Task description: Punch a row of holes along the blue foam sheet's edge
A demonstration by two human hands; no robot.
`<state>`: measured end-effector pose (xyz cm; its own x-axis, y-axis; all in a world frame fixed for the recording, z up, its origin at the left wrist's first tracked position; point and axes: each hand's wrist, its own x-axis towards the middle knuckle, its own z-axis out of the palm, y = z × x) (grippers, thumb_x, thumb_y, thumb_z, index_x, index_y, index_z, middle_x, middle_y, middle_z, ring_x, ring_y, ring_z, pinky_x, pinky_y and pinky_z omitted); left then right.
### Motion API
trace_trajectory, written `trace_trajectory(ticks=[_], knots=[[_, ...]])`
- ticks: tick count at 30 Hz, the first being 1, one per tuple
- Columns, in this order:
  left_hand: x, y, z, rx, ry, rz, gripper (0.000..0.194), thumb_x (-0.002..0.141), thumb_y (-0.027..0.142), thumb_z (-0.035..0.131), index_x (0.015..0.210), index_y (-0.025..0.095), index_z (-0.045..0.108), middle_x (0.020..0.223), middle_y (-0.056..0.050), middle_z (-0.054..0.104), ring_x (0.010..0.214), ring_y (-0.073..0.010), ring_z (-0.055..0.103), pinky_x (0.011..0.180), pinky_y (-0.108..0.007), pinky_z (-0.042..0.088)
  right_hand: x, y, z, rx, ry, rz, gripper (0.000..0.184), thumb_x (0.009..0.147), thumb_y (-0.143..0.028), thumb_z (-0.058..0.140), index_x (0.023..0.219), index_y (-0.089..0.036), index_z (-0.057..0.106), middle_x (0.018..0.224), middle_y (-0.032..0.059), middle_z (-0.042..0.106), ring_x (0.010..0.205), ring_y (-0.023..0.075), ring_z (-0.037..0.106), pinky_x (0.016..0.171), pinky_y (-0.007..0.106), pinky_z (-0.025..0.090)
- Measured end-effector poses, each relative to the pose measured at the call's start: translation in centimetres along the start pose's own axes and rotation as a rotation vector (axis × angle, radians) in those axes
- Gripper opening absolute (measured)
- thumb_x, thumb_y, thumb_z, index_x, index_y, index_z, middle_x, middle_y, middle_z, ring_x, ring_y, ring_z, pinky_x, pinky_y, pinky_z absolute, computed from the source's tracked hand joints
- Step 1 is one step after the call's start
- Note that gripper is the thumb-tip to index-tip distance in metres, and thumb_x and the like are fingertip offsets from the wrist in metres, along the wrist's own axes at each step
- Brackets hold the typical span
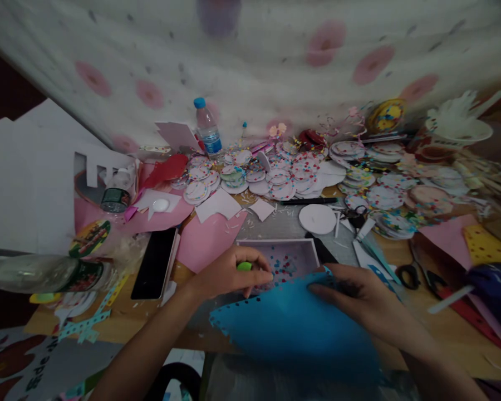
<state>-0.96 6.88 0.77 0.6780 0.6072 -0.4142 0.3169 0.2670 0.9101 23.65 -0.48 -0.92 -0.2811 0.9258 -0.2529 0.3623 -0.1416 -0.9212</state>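
My left hand is closed around a small green punch tool, pressed at the upper edge of a blue sheet. The sheet's left edge is scalloped with punched holes. Over the sheet's upper right part, my right hand lies flat with its fingers spread, holding the sheet down. Just beyond both hands sits a shallow white tray with coloured confetti dots inside.
A black phone lies at left beside pink paper. Several stacks of dotted round discs cover the back of the table, with a water bottle. Scissors lie at right. Plastic bottles lie at far left.
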Motion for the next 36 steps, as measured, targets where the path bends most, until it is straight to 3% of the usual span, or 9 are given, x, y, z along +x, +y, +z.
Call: trace_trajectory(ticks=[4,11,20,24,30,36], knots=[[0.01,0.03,-0.25,0.093,-0.088,-0.015,0.024,0.079,0.031,0.064,0.097,0.016,0.071,0.06,0.003,0.055,0.045,-0.0063,0.052,0.044,-0.016,0.039,0.03,-0.3,0.14,-0.076,0.017,-0.011,0.03,0.085,-0.046,0.056,0.075,-0.019,0.064,0.071,0.0008,0.064,0.066,0.0157,0.056,0.057,0.024,0.045],[-0.14,-0.19,-0.36,0.12,-0.119,-0.011,0.019,0.077,0.024,0.064,0.092,0.016,0.073,0.057,0.004,0.054,0.045,-0.0068,0.053,0.046,-0.016,0.042,0.11,-0.59,0.39,-0.128,0.028,-0.041,0.032,0.086,-0.046,0.054,0.071,-0.019,0.063,0.067,0.0,0.06,0.063,0.0148,0.054,0.055,0.024,0.044],[-0.09,-0.38,-0.38,0.077,-0.14,-0.022,0.019,0.079,0.029,0.065,0.091,0.016,0.072,0.055,0.004,0.057,0.044,-0.0061,0.051,0.045,-0.016,0.04,0.15,-0.26,0.57,-0.157,0.049,-0.059,0.032,0.086,-0.043,0.056,0.065,-0.019,0.053,0.06,-0.0032,0.05,0.057,0.0115,0.046,0.052,0.022,0.039],[-0.08,-0.66,-0.43,0.046,-0.15,0.011,0.017,0.08,0.026,0.062,0.09,0.016,0.072,0.066,0.002,0.061,0.045,-0.0049,0.051,0.045,-0.016,0.042,0.21,-0.5,0.59,-0.143,0.01,-0.048,0.031,0.087,-0.044,0.054,0.069,-0.019,0.058,0.064,-0.0019,0.054,0.061,0.013,0.049,0.054,0.023,0.041],[-0.02,-0.6,-0.3,0.051,-0.098,-0.026,0.017,0.079,0.026,0.061,0.088,0.015,0.071,0.061,0.002,0.058,0.045,-0.0058,0.051,0.044,-0.016,0.039,-0.02,-0.37,0.44,-0.167,0.03,-0.038,0.032,0.087,-0.048,0.054,0.075,-0.02,0.063,0.064,-0.0008,0.055,0.061,0.0141,0.05,0.054,0.024,0.042],[-0.1,-0.41,-0.06,0.027,-0.072,-0.065,0.015,0.076,0.025,0.061,0.082,0.015,0.07,0.052,0.004,0.054,0.043,-0.0069,0.049,0.045,-0.018,0.038,0.0,-0.39,0.51,-0.171,0.05,-0.054,0.033,0.085,-0.047,0.055,0.067,-0.02,0.061,0.06,-0.0013,0.054,0.058,0.014,0.05,0.052,0.024,0.042]])
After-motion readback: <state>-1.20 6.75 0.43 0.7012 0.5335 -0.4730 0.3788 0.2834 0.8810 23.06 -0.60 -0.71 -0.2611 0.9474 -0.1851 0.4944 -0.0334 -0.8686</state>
